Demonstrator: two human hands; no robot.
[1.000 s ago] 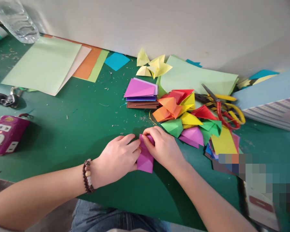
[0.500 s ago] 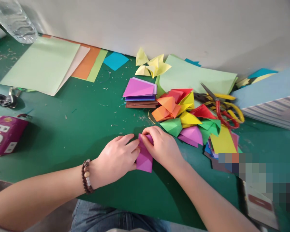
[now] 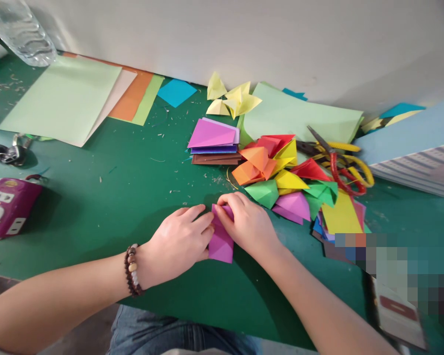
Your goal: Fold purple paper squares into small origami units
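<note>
A folded piece of purple paper [image 3: 221, 244] lies at the front of the green table between my two hands. My left hand [image 3: 181, 241], with bead bracelets at the wrist, grips its left edge; the fingertips are partly hidden. At its upper right, my right hand [image 3: 249, 224] pinches the paper between thumb and curled fingers. Just beyond my right hand lie folded paper pieces, among them a green one [image 3: 262, 194], a purple one [image 3: 293, 207] and an orange one [image 3: 255, 166]. Farther up sits a stack of folded papers [image 3: 213, 134], purple on top and brown at the bottom.
Scissors with red handles [image 3: 346, 177] lie at the right beside a yellow-handled tool. Pale green sheets [image 3: 64, 96] spread at the back left near a plastic bottle [image 3: 24, 34]. A purple socket block [image 3: 11, 207] stands at the left. Pale yellow folded pieces [image 3: 240, 98] rest by the wall.
</note>
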